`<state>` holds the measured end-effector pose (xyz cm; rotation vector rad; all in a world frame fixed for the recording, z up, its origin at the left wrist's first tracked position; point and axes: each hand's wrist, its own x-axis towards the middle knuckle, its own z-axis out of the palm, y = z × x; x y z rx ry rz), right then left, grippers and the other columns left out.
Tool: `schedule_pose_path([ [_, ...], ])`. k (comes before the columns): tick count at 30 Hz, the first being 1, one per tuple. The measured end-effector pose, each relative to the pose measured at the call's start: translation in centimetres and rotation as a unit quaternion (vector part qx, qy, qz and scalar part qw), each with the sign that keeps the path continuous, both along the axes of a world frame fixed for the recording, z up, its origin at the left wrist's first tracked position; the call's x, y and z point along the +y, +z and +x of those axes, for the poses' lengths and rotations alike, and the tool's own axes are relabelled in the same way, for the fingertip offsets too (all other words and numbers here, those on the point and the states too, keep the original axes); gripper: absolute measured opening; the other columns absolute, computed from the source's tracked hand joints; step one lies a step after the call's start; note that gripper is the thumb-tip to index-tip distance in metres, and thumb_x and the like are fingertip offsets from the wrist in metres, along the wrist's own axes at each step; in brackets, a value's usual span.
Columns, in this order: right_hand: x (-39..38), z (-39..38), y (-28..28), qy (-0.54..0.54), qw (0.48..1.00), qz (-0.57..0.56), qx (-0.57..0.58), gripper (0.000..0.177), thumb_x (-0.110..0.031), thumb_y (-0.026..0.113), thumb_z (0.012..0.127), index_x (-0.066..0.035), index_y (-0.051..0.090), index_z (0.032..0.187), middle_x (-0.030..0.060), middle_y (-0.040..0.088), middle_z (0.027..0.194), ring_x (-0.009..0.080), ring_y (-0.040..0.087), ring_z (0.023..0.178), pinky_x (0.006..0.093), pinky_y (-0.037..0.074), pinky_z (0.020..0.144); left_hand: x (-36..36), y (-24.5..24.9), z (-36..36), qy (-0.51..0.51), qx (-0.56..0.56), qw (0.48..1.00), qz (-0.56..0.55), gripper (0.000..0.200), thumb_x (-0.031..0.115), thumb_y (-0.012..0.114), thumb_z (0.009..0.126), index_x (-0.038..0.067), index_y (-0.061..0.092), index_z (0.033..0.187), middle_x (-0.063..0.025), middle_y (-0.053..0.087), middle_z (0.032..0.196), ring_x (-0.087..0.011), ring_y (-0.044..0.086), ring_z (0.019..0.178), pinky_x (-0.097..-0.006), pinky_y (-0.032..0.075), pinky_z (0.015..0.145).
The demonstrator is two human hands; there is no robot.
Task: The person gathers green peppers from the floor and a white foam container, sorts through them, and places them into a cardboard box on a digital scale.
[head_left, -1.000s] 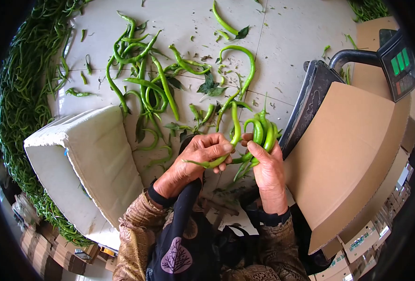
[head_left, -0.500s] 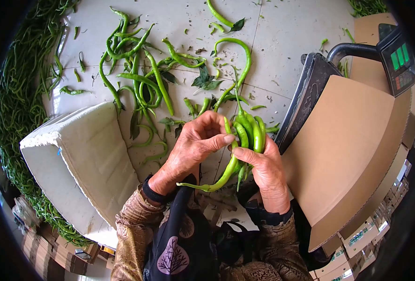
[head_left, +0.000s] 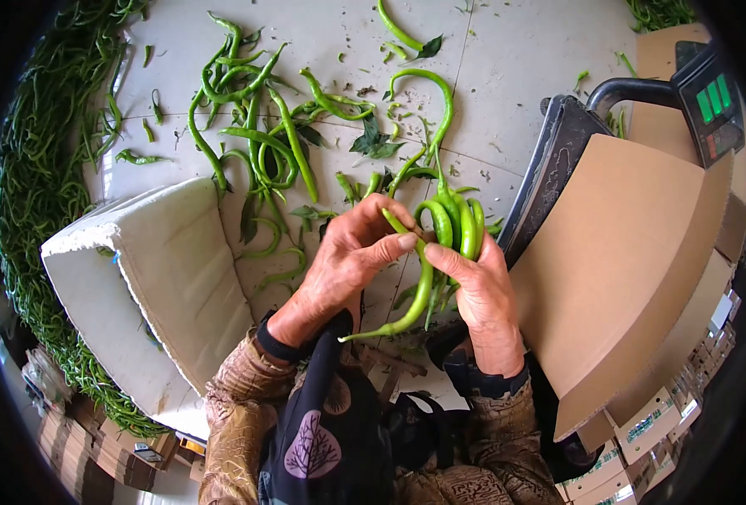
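Observation:
Several green peppers form a bunch in my right hand, whose fingers wrap round them from behind. A single curved pepper crosses in front of the bunch, its thin tip pointing down and left. My left hand pinches the upper part of this pepper between thumb and fingers, and my right thumb presses on it too. Beyond my hands, loose long peppers lie tangled on the pale tiled floor with some dark leaves.
A white foam box stands at the left, with a long heap of green peppers beyond it. At the right, an open cardboard box rests by a scale with a lit display. Stacked cartons are at the lower right.
The single pepper's upper end now leans further left between my fingers, and its lower tip has shifted right. The bunch has moved slightly right. Both hands keep their hold.

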<state>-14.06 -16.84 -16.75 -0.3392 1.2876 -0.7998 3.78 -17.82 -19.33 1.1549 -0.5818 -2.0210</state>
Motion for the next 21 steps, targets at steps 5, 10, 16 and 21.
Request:
schedule_pose_path([
  [5, -0.7, -0.4, 1.7, -0.042, 0.992, -0.016, -0.117, 0.045, -0.014, 0.065, 0.085, -0.001, 0.052, 0.125, 0.0168, 0.063, 0.117, 0.0256, 0.063, 0.105, 0.0313, 0.050, 0.082, -2.8, 11.5, 6.6, 0.088, -0.309, 0.928, -0.187, 0.014, 0.000, 0.058, 0.087, 0.001, 0.060, 0.101, -0.0073, 0.065, 0.093, -0.0120, 0.061, 0.080, -0.0245, 0.048, 0.075],
  [10, 0.2, -0.2, 2.8, -0.093, 0.963, -0.036, -0.251, 0.044, -0.011, 0.063, 0.084, 0.000, 0.052, 0.125, 0.0209, 0.056, 0.127, 0.0320, 0.056, 0.117, 0.0348, 0.051, 0.083, 1.8, 21.2, 15.8, 0.087, -0.488, 0.845, -0.199, 0.020, -0.003, 0.054, 0.089, -0.001, 0.055, 0.110, -0.0065, 0.059, 0.101, -0.0127, 0.057, 0.091, -0.0251, 0.045, 0.083],
  [16, 1.6, 0.4, 4.9, -0.123, 0.940, -0.072, -0.309, 0.038, -0.008, 0.063, 0.080, 0.001, 0.056, 0.116, 0.0179, 0.059, 0.114, 0.0297, 0.058, 0.103, 0.0404, 0.050, 0.082, 9.8, 22.4, 23.9, -0.248, -0.770, 0.553, -0.198, 0.042, -0.004, 0.060, 0.080, 0.001, 0.053, 0.120, -0.0167, 0.056, 0.119, -0.0312, 0.056, 0.106, -0.0386, 0.044, 0.092],
  [21, 2.6, 0.4, 7.9, -0.088, 0.906, -0.135, -0.391, 0.039, -0.009, 0.067, 0.074, 0.004, 0.057, 0.109, 0.0066, 0.060, 0.091, 0.0130, 0.049, 0.075, 0.0299, 0.037, 0.072, 9.8, 24.7, 16.3, -0.064, -0.622, 0.742, -0.241, 0.030, 0.000, 0.062, 0.078, -0.001, 0.065, 0.108, -0.0141, 0.068, 0.096, -0.0244, 0.066, 0.086, -0.0335, 0.052, 0.078],
])
